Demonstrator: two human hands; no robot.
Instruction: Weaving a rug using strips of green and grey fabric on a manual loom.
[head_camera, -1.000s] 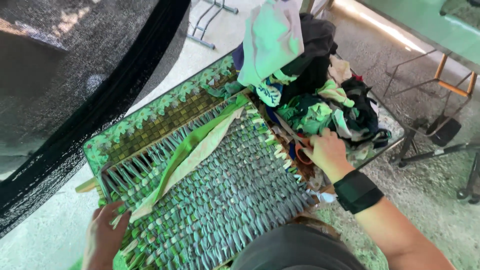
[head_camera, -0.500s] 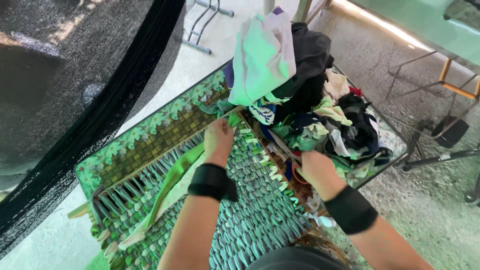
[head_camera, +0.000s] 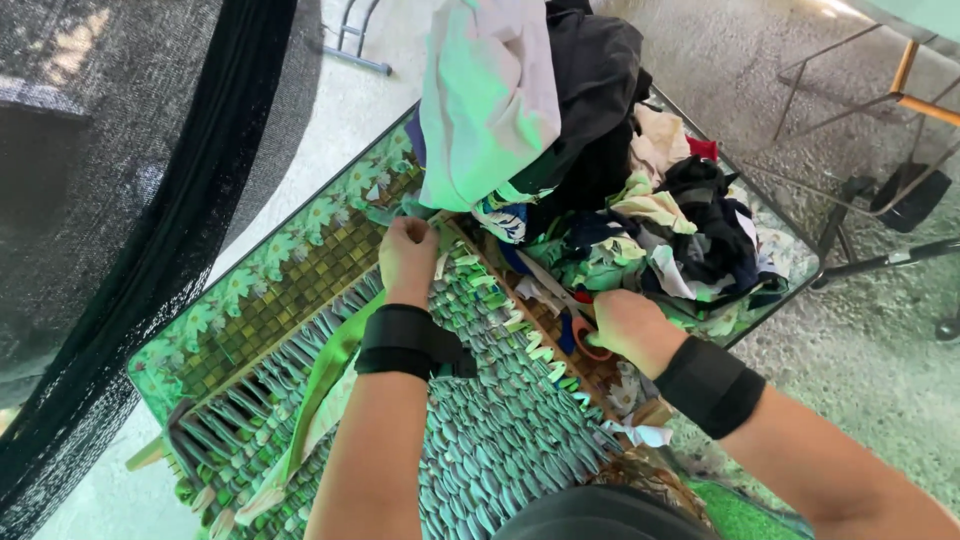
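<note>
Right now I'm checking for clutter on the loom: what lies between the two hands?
In the head view, between the left hand and the right hand lie woven green strips and the loom's wooden side bar, nothing loose.

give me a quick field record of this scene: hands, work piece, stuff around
left hand: at the far end of the woven mat, gripping a green fabric strip
right hand: closed on orange-handled scissors
woven mat: green-grey strips on a wooden frame
table: floral cover
fabric pile: mixed scraps heaped at the table's far end
wrists: black bands on both
</note>
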